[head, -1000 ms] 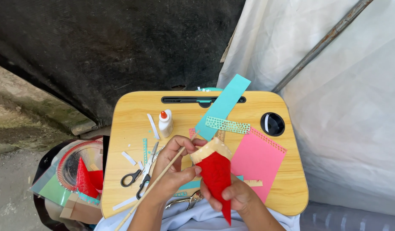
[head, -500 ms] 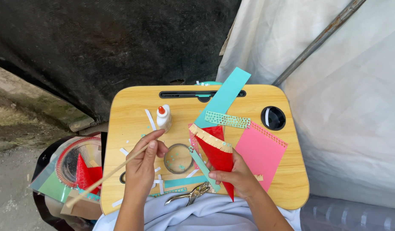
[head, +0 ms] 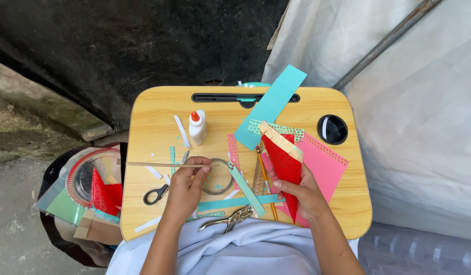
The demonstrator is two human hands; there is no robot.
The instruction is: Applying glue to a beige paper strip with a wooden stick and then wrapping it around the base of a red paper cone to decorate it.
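Pinching a thin wooden stick crosswise in our left hand, we are gripping the red paper cone upright in our right hand, cone lying rightward of the stick's tip.

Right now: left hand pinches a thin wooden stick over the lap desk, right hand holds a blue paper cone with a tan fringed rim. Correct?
Not quite. The paper cone is red, not blue; the blue piece is the flat paper strip lying on the lap desk. The head view shows it. The rest stands: the left hand pinches the thin wooden stick, and the right hand holds the cone, which has a tan fringed rim.
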